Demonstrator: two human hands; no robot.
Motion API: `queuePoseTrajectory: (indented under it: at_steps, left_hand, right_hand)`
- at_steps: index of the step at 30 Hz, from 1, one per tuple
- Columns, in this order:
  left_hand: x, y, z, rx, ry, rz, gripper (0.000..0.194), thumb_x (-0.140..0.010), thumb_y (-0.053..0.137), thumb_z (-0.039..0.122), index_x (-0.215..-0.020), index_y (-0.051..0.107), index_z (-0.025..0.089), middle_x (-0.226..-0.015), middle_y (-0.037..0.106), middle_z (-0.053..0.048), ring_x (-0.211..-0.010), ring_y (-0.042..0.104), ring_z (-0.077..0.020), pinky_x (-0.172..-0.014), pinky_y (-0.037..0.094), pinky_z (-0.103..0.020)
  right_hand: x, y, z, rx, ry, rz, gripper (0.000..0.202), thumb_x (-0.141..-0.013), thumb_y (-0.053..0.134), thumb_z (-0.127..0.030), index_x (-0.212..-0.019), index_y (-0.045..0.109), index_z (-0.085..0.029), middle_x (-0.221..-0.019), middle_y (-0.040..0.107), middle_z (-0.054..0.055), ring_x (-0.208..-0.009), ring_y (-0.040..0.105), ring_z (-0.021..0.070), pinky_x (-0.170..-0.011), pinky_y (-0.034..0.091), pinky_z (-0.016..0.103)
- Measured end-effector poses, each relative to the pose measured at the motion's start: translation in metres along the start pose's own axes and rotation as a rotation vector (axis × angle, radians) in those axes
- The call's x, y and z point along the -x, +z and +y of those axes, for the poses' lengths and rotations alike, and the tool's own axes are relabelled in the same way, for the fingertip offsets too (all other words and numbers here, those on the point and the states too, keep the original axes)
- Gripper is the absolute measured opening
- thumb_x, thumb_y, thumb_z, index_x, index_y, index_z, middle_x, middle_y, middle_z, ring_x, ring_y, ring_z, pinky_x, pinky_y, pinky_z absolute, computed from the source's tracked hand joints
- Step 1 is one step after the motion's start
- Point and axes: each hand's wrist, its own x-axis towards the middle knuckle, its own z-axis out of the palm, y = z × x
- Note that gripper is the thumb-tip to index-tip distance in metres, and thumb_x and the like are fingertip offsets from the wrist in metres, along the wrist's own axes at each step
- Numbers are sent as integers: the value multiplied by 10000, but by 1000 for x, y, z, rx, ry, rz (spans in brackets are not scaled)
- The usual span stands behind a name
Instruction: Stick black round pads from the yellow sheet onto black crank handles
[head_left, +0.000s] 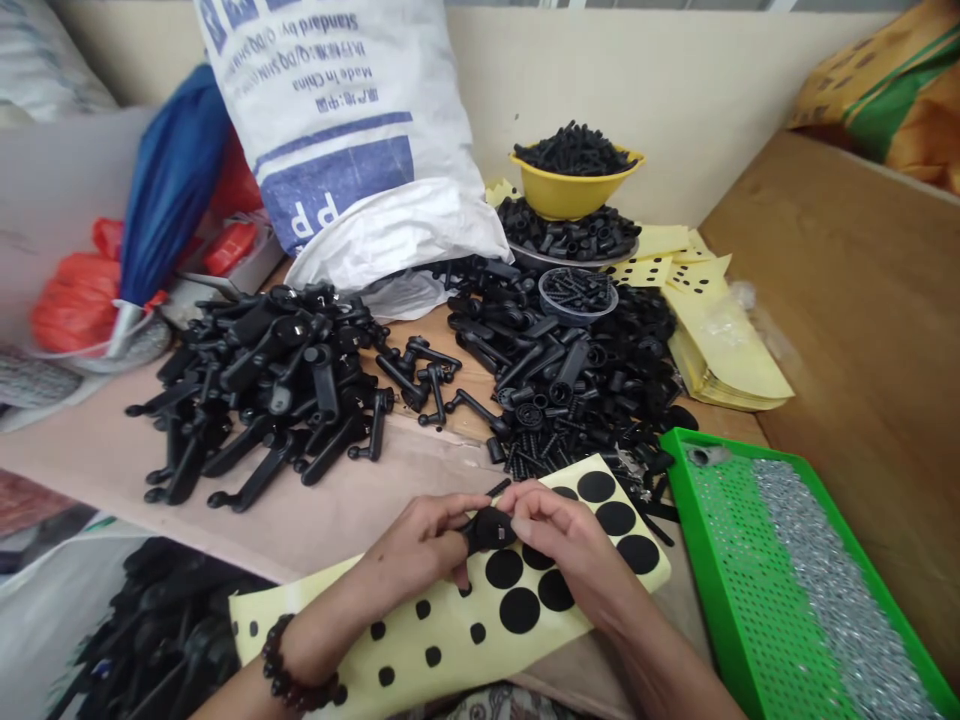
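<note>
My left hand (427,545), with a dark bead bracelet on its wrist, grips a black plastic part (489,530) that has a rounded end. The fingers of my right hand (551,520) are pinched together at the right edge of that part; whether they hold something small is hidden. Both hands are over a yellow sheet (405,610) bearing large black round stickers (519,610) on its right and smaller black dots (433,656) on its left.
Black handles (277,390) are heaped at left, loose black parts (555,370) behind my hands. A green tray (750,580) of small metal pieces stands right. Behind are a white sack (352,120), a yellow bowl (574,190) and yellow sheets (727,340). A blue umbrella (172,180) leans left.
</note>
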Motion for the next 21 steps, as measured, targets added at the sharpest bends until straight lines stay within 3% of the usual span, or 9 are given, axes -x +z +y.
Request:
queuePoseTrajectory:
  at_steps: [12,17,21]
  left_hand:
    - [2,-1,4,-94,-7,24,424,-783,484,215,-1178,638,191,-686,617,9,-538,526,-110,-505,344,-200]
    - [2,3,5,-86,-11,58,434,-813,537,312,-1218,609,174,-773,640,-16,-544,543,-114,-515,369,-210]
    - [3,4,8,-108,-2,67,428,-818,526,288,-1219,614,166,-628,575,20,-526,515,-113,-501,355,-203]
  right_hand:
    - [1,0,-2,107,-57,1,180,-733,641,-299,-614,558,-194,-893,572,60,-844,556,197,-688,456,283]
    - [1,1,-1,150,-107,14,163,-738,627,-283,-621,551,-197,-866,572,57,-819,558,193,-632,460,268]
    - [2,2,-1,160,-109,19,166,-756,609,-281,-622,558,-197,-874,576,63,-829,560,194,-640,463,269]
